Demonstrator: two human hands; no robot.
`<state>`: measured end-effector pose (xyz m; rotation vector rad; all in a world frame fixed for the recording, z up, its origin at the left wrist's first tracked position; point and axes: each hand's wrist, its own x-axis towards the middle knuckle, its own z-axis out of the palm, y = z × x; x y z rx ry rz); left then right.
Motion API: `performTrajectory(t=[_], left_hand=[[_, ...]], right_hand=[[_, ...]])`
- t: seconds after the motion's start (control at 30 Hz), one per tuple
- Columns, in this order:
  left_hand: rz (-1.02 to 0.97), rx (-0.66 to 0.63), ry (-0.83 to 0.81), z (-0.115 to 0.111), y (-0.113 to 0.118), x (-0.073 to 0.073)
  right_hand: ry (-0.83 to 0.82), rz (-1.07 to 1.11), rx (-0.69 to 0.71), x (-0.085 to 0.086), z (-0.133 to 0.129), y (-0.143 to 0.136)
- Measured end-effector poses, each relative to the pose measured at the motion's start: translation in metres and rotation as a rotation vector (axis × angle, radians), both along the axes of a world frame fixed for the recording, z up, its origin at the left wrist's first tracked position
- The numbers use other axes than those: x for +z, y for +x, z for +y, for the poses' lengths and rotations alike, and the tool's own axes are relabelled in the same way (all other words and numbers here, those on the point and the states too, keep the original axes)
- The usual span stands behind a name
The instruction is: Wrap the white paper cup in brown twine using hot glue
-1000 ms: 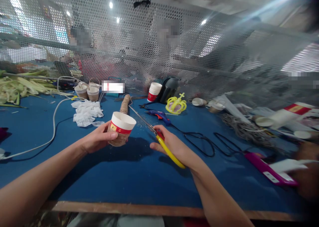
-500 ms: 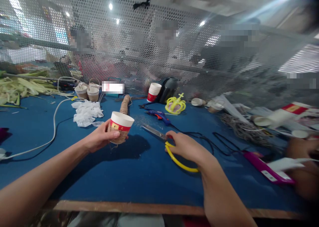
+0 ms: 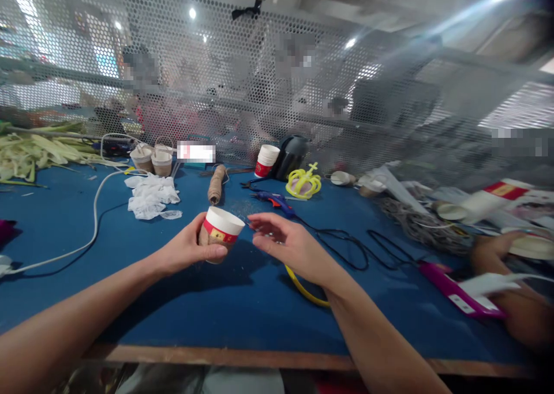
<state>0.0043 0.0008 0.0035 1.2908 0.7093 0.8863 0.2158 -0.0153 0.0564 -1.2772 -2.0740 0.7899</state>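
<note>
Blue tabletop [image 3: 208, 319], kinda cluttered, mesh panel [image 3: 173, 36] behind; the person's left hand [image 3: 193, 244] has its fingers curled round a paper cup [image 3: 223, 230], just in front of a twine roll [image 3: 216, 186]; right hand [image 3: 292, 244] is beside the cup, fingers loosely apart, yellow-handled scissors [image 3: 303, 290] partly hidden below it

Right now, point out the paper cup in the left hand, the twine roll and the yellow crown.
Paper cup [image 3: 221, 234]: head view, printed band on its side.
Twine roll [image 3: 217, 185]: head view, mid-body.
Yellow crown [image 3: 303, 183]: head view, body below the cross.
</note>
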Motion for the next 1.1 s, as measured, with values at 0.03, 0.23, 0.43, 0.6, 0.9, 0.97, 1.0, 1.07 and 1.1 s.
performTrajectory(t=[0.03, 0.23, 0.43, 0.6, 0.9, 0.97, 1.0, 1.07, 1.1], left_hand=[[0.010, 0.002, -0.004, -0.001, 0.001, 0.000], [0.056, 0.004, -0.019, -0.007, 0.006, -0.002], [0.038, -0.093, -0.004, -0.008, 0.003, -0.004], [-0.039, -0.076, -0.052, 0.000, -0.006, -0.005], [0.385, -0.126, 0.490, 0.005, -0.015, 0.005], [0.448, -0.132, 0.567, 0.003, -0.014, 0.005], [0.465, -0.119, 0.594, 0.003, -0.014, 0.004], [0.502, -0.076, 0.650, 0.003, -0.013, 0.003], [0.524, -0.050, 0.683, 0.004, -0.014, 0.002]], right_hand=[[0.052, 0.050, 0.022, -0.001, 0.000, -0.006], [0.178, 0.154, 0.084, -0.008, 0.009, -0.027], [0.135, 0.218, 0.020, -0.015, 0.008, -0.030], [0.112, 0.317, 0.049, -0.019, 0.010, -0.019], [0.200, 0.176, 0.207, -0.026, 0.010, -0.018], [0.215, 0.128, 0.119, -0.024, 0.016, -0.015], [0.206, 0.074, 0.032, -0.022, 0.022, -0.012], [0.150, -0.081, -0.204, -0.018, 0.040, -0.002], [0.104, -0.230, -0.358, -0.016, 0.052, 0.006]])
